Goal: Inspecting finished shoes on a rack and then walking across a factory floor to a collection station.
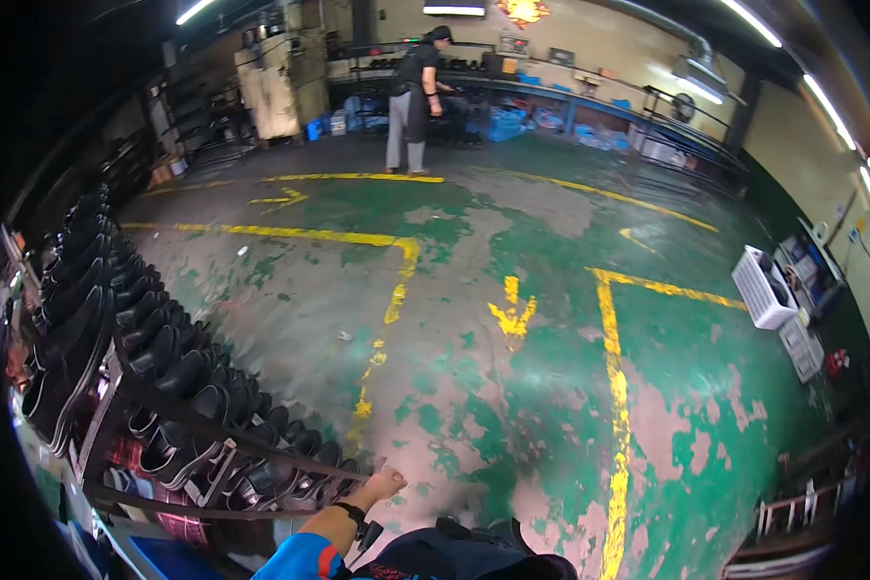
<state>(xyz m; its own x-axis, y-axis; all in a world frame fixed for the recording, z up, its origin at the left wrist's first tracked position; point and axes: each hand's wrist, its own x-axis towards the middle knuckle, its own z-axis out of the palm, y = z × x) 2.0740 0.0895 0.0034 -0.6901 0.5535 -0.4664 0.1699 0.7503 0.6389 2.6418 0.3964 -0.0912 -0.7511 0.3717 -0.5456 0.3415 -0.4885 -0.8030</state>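
My left hand (387,482) reaches out from a blue sleeve with a black band at the wrist. Its fingers are curled in, and what they hold, if anything, is too small to make out. Right beside it ends the upper rail of a dark metal rack (253,447); whether hand and rail touch is unclear. Several rows of black shoes (181,371) line this rack along my left side. One large black shoe (66,372) stands closest at the far left. My right hand is out of the picture.
Yellow lines (615,406) and a yellow arrow (513,314) mark the worn green floor (551,425). A person (418,97) stands by a long bench (590,98) at the back. White crates (766,288) sit at the right wall, and a metal frame (802,507) stands lower right.
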